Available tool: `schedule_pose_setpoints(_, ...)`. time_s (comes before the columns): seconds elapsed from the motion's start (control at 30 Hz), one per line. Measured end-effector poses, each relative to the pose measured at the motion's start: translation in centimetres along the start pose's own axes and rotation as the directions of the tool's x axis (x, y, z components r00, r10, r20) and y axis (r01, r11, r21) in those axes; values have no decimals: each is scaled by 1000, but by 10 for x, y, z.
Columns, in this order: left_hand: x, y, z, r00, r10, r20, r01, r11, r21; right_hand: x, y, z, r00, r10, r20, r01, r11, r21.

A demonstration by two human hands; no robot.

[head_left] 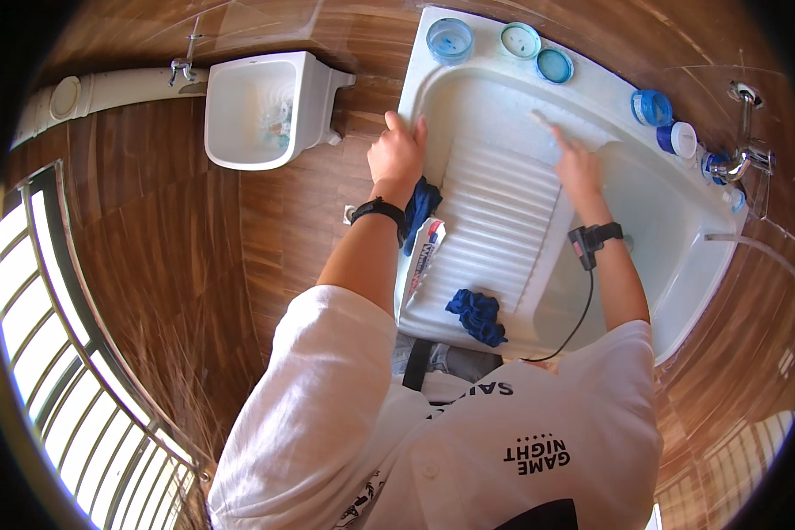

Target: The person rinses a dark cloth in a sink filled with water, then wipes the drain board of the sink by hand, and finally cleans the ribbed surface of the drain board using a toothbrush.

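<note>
A white laundry sink [495,208] with a ribbed washboard slope lies in front of me. My left hand [397,155] is closed on its left rim, thumb toward the basin. Over the flat area above the ribs is my right hand [579,172], index finger stretched and the other fingers curled. A small pale stick-like piece [539,117] shows just past that fingertip; its kind is unclear. One dark blue cloth [422,208] hangs over the left rim below my left hand. Another blue cloth [477,315] lies crumpled near me, close to a long white carton [424,256] with red and blue print.
Along the back ledge stand a clear blue tub [450,41], open round containers [554,65] and several blue jars [652,108]. A chrome faucet [746,159] is on the right wall. To the left sits a white mop basin [256,110]. A black cable [583,314] trails from my right wrist.
</note>
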State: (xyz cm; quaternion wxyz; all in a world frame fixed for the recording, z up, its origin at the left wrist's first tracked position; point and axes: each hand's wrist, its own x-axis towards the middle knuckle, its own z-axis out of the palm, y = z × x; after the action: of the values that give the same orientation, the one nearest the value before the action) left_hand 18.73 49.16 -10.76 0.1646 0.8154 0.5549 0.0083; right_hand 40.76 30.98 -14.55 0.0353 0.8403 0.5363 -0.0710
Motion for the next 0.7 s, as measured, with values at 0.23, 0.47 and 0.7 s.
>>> schedule_pose_setpoints(0.23, -1, 4, 2, 1000, -6, 25, 7, 1000, -18, -8, -7, -16, 997, 62, 50, -63, 998, 22)
schedule_pose_setpoints(0.47, 0, -5, -1, 999, -23, 32, 23, 1000, -6, -30, 33, -19, 917, 396, -43, -393, 917, 62)
schedule_pose_setpoints(0.7, 0, 4, 4, 1000, 10, 1, -10, 1000, -11, 32, -34, -3, 981, 123, -151, -115, 992, 57)
